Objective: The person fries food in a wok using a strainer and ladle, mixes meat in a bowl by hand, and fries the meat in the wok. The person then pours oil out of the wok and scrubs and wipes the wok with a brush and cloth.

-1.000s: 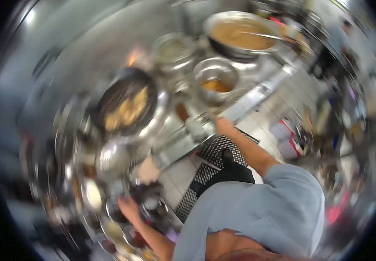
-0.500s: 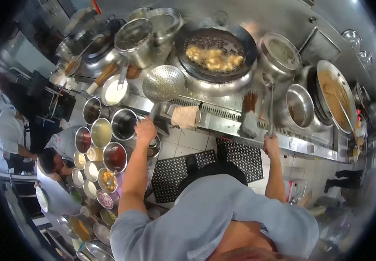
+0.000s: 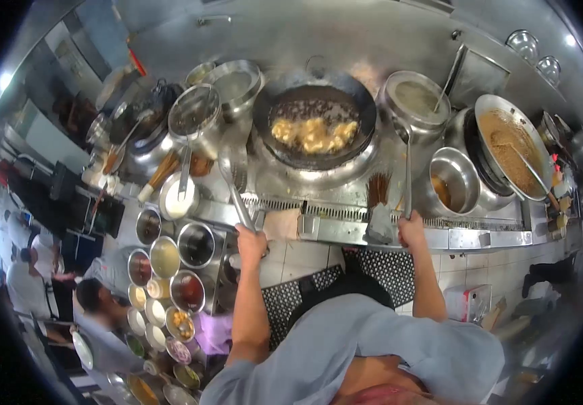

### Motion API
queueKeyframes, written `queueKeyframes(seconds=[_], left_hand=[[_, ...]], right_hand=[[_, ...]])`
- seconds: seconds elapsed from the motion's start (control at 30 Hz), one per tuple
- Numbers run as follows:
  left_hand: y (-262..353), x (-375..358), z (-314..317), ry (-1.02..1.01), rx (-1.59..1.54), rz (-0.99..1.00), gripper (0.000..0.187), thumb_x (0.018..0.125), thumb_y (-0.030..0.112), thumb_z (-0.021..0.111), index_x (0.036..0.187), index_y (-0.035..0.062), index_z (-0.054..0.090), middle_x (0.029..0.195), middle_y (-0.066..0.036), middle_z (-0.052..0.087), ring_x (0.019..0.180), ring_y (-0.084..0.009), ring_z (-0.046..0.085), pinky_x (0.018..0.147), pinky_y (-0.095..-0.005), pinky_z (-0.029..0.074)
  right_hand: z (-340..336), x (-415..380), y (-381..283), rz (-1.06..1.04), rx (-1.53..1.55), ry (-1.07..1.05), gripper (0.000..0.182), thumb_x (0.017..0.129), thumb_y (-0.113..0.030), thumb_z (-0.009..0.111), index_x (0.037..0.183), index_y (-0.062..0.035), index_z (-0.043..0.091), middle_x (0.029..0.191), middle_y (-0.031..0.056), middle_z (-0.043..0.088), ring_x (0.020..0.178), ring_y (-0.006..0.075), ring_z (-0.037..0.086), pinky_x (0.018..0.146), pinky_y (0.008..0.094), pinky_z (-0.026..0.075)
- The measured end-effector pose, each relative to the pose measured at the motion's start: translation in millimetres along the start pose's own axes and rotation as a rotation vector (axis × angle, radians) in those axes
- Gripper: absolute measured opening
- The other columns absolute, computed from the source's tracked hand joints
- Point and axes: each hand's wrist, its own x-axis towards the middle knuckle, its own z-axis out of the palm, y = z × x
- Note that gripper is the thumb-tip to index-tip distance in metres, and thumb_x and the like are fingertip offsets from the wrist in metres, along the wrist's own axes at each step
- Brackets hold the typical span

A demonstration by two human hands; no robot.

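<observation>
My left hand is closed around the handle of a perforated skimmer, whose round head is turned nearly edge-on left of the wok. My right hand grips the long handle of a ladle; its small bowl is up by the wok's right side. Between the two tools, a black wok sits on the burner. Golden battered pieces lie clustered in its dark, bubbling oil, and neither tool touches them.
Lidded steel pots flank the wok. A pan of brown crumbly food and a steel bowl stand right. A bamboo brush and folded cloth lie at the stove edge. Left are several ingredient pots; a person bends beyond them.
My left hand has moved right, and the skimmer has gone from lying face-up to nearly edge-on. My right hand stays on the ladle. The whole view has shifted.
</observation>
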Motion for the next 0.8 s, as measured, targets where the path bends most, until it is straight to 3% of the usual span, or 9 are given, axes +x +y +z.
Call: queueKeyframes(seconds=[0.03, 0.17, 0.3, 0.33, 0.43, 0.53, 0.6, 0.7, 0.8], left_hand=[[14.8, 5.0, -10.9, -0.147, -0.028, -0.090, 0.041, 0.076, 0.014, 0.056, 0.105, -0.0064, 0.036, 0.092, -0.035, 0.060, 0.090, -0.0498, 0.059, 0.083, -0.0506, 0.047], [5.4, 15.5, -17.1, -0.024, 0.007, -0.014, 0.042, 0.076, 0.015, 0.056, 0.105, -0.0066, 0.035, 0.092, -0.035, 0.060, 0.089, -0.0500, 0.059, 0.081, -0.0510, 0.047], [-23.7, 40.0, 12.7, -0.255, -0.138, -0.038, 0.043, 0.075, 0.012, 0.054, 0.106, -0.0085, 0.033, 0.092, -0.037, 0.059, 0.090, -0.0528, 0.057, 0.083, -0.0513, 0.046], [-9.8, 30.5, -13.0, -0.112, -0.041, 0.078, 0.042, 0.076, 0.013, 0.055, 0.105, -0.0076, 0.033, 0.090, -0.038, 0.059, 0.089, -0.0530, 0.057, 0.082, -0.0520, 0.045], [-4.6, 18.8, -50.2, -0.199, -0.071, 0.021, 0.044, 0.077, 0.013, 0.057, 0.108, -0.0065, 0.033, 0.090, -0.036, 0.059, 0.091, -0.0521, 0.057, 0.082, -0.0526, 0.044], [23.2, -1.6, -76.4, 0.101, -0.080, 0.173, 0.044, 0.079, 0.013, 0.059, 0.111, -0.0036, 0.033, 0.087, -0.036, 0.060, 0.088, -0.0526, 0.058, 0.077, -0.0517, 0.046], [44.7, 0.0, -103.0, 0.053, -0.173, 0.118, 0.040, 0.080, 0.012, 0.058, 0.108, -0.0035, 0.034, 0.078, -0.029, 0.060, 0.071, -0.0441, 0.062, 0.064, -0.0462, 0.049], [119.5, -7.2, -163.0, -0.121, -0.341, 0.076, 0.030, 0.080, 0.009, 0.054, 0.102, -0.0041, 0.038, 0.067, -0.013, 0.054, 0.048, -0.0174, 0.054, 0.044, -0.0327, 0.044], [146.9, 47.4, -159.8, -0.210, -0.298, 0.222, 0.037, 0.078, 0.011, 0.055, 0.104, -0.0109, 0.040, 0.070, -0.015, 0.058, 0.050, -0.0223, 0.057, 0.050, -0.0350, 0.048]], right_hand=[[8.2, 10.5, 13.4, -0.063, -0.024, 0.035, 0.018, 0.078, -0.010, 0.054, 0.093, -0.0014, 0.048, 0.058, 0.0052, 0.049, 0.041, 0.0154, 0.048, 0.035, 0.0311, 0.037], [-2.2, 1.6, -16.2, -0.018, 0.019, -0.013, 0.014, 0.080, -0.009, 0.052, 0.092, -0.0038, 0.046, 0.056, 0.0033, 0.046, 0.038, 0.0140, 0.045, 0.033, 0.0307, 0.035], [6.4, 14.0, 2.4, -0.027, -0.040, 0.062, 0.011, 0.081, -0.009, 0.050, 0.090, -0.0037, 0.048, 0.052, 0.0038, 0.045, 0.036, 0.0145, 0.043, 0.033, 0.0313, 0.035], [2.0, 13.5, 8.8, -0.041, -0.100, -0.007, 0.011, 0.081, -0.009, 0.050, 0.091, -0.0035, 0.049, 0.052, 0.0039, 0.045, 0.036, 0.0147, 0.043, 0.033, 0.0314, 0.035], [-4.1, -13.6, -35.4, -0.021, 0.076, 0.033, 0.017, 0.081, -0.010, 0.050, 0.096, -0.0014, 0.050, 0.053, 0.0054, 0.047, 0.037, 0.0156, 0.045, 0.034, 0.0326, 0.036], [-0.5, 12.3, -29.9, -0.026, -0.105, 0.030, 0.019, 0.081, -0.010, 0.051, 0.096, 0.0006, 0.048, 0.054, 0.0082, 0.050, 0.038, 0.0164, 0.048, 0.034, 0.0343, 0.037], [-10.0, 13.7, -22.1, -0.014, -0.200, 0.025, 0.019, 0.080, -0.009, 0.052, 0.095, 0.0016, 0.048, 0.055, 0.0096, 0.051, 0.039, 0.0167, 0.049, 0.035, 0.0351, 0.038], [-27.3, 7.2, -59.2, -0.053, -0.074, 0.080, 0.022, 0.081, -0.008, 0.052, 0.100, 0.0018, 0.048, 0.055, 0.0086, 0.050, 0.037, 0.0170, 0.048, 0.034, 0.0340, 0.038], [-38.6, -21.9, -69.3, -0.121, -0.154, 0.135, 0.028, 0.081, -0.009, 0.052, 0.107, -0.0001, 0.048, 0.055, 0.0064, 0.050, 0.035, 0.0153, 0.046, 0.032, 0.0326, 0.037]])
